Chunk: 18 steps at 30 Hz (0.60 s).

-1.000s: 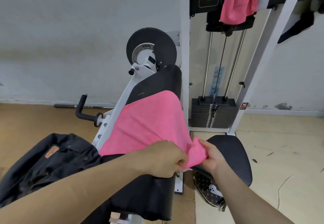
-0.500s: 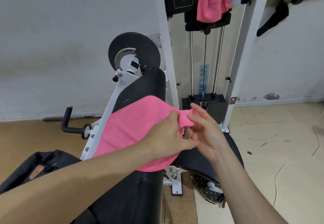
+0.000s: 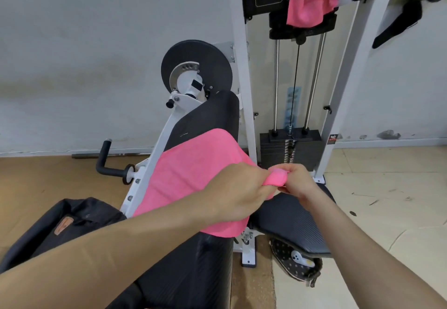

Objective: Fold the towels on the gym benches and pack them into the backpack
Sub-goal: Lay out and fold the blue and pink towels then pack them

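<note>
Right hand (image 3: 297, 183) now pinches towel (image 3: 193, 175) | left hand (image 3: 237, 192) grips it | black bench (image 3: 208, 120), grey wall (image 3: 96, 42)

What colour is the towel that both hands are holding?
Bright pink towel, clearest in the head view.

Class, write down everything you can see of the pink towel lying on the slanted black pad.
The pink towel is plain, soft and fleecy-looking. It lies spread over the slanted black pad, its left edge along the white frame. Its right corner is raised and bunched, pinched by the left hand and the right hand. It is not yet folded.
</note>
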Motion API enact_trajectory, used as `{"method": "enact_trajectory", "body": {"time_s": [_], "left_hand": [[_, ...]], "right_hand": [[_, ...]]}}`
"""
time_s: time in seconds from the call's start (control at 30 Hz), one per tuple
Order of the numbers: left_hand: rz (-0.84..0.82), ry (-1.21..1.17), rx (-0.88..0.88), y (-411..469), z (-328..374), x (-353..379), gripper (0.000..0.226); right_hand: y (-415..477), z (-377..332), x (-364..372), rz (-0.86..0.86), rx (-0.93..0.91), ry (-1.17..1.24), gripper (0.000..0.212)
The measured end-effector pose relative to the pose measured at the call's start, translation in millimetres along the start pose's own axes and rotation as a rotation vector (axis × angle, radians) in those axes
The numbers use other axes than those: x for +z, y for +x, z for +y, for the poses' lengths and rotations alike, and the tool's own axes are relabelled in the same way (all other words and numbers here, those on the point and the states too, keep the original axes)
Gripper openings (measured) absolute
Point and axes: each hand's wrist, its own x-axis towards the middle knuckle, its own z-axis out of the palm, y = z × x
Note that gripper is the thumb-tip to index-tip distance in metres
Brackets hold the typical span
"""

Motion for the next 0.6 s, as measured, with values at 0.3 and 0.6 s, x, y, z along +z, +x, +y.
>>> {"method": "enact_trajectory", "body": {"time_s": [0.3,0.6], "left_hand": [[-0.295,-0.429,-0.192,-1,31,77,0.045],[-0.030,-0.934,-0.422,-10,25,35,0.013]], "right_hand": [[34,24,-60,0.409,-0.022,0.058,0.043],[16,-60,-60,0.494,-0.341,-0.336,0.053]]}}
